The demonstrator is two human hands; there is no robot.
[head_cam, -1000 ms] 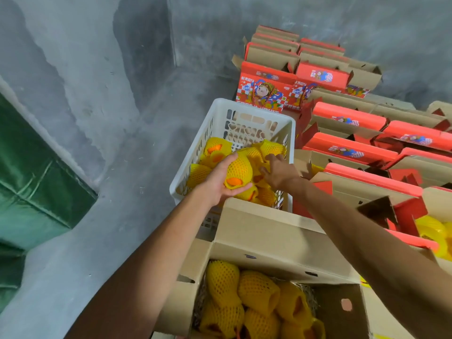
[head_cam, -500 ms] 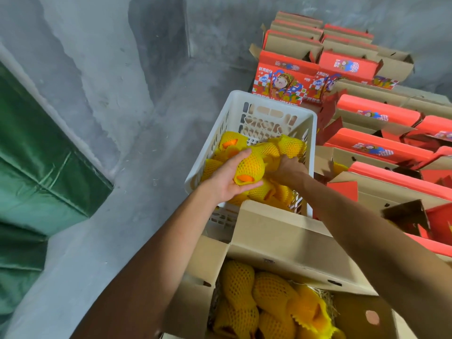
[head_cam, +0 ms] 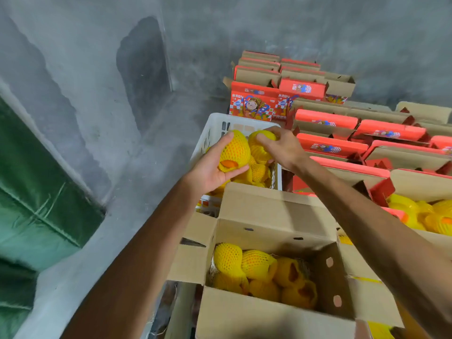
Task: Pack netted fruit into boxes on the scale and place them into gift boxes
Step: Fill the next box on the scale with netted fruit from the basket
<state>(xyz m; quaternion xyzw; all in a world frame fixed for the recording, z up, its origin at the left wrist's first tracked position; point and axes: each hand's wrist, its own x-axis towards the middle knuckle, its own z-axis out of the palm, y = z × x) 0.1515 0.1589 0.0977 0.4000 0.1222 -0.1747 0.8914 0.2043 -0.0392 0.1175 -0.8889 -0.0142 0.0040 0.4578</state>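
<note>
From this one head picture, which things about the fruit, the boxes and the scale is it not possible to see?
- Scale: none shows in the head view; the brown carton covers whatever stands under it.
- White crate: both hands and the carton's flap hide most of its fruit.
- Fruit in the right hand: the fingers cover much of it.
- Gift box with fruit at the right: cut off by the frame edge.

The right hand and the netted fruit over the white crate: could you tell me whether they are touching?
Touching. The head view shows the right hand with its fingers curled over the top of a netted fruit above the white crate.
</note>
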